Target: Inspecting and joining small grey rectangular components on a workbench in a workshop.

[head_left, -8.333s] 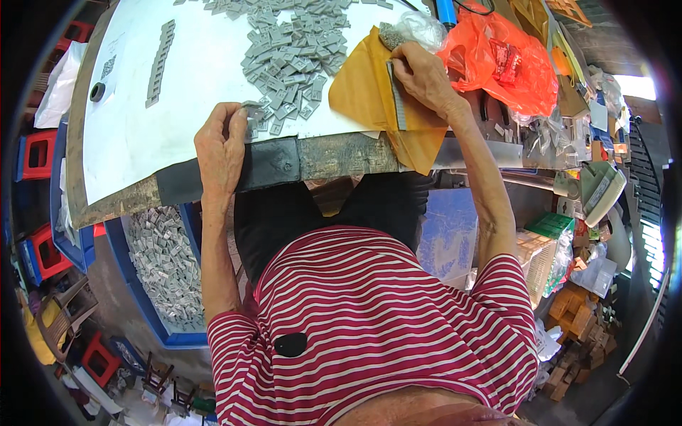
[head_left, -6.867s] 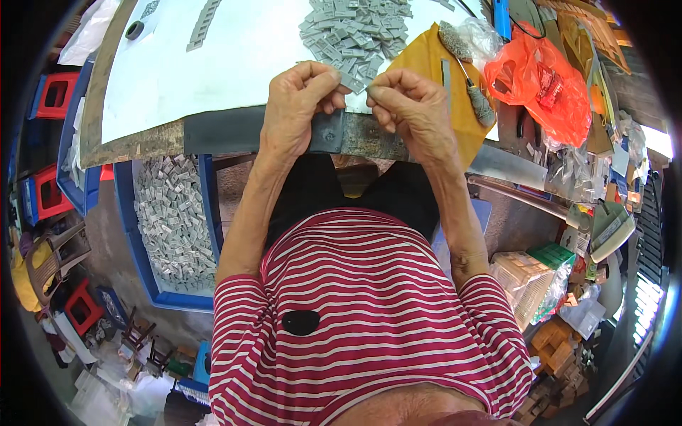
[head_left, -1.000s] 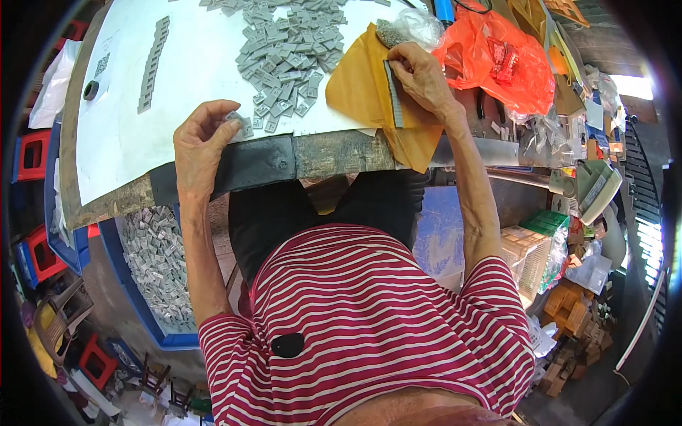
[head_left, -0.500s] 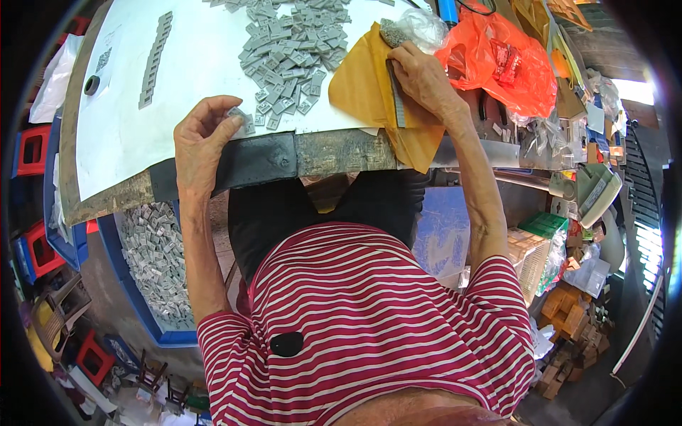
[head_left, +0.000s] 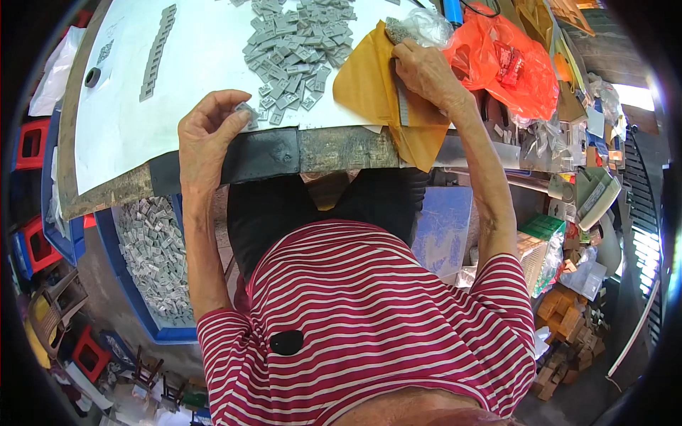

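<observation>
My left hand [head_left: 206, 138] is closed at the table's near edge, pinching a small grey rectangular piece [head_left: 245, 111] between thumb and fingers. Just beyond it lies a heap of similar grey pieces [head_left: 295, 53] on the white sheet [head_left: 199, 53]. My right hand [head_left: 430, 77] rests over a yellow-brown paper [head_left: 366, 74], its fingers curled together; what they grip is hidden. A narrow grey strip [head_left: 403, 106] runs along the paper below these fingers. Beside the fingertips sits a clump of tiny grey bits [head_left: 396, 30].
A row of grey pieces [head_left: 158, 53] and a black ring [head_left: 92, 77] lie on the left. An orange-red plastic bag [head_left: 508, 67] is at the right. A blue bin [head_left: 153, 270] of grey pieces stands below the table at left.
The view has shifted slightly. My left hand still pinches the small grey piece, and my right hand stays at the paper with little visible movement.
</observation>
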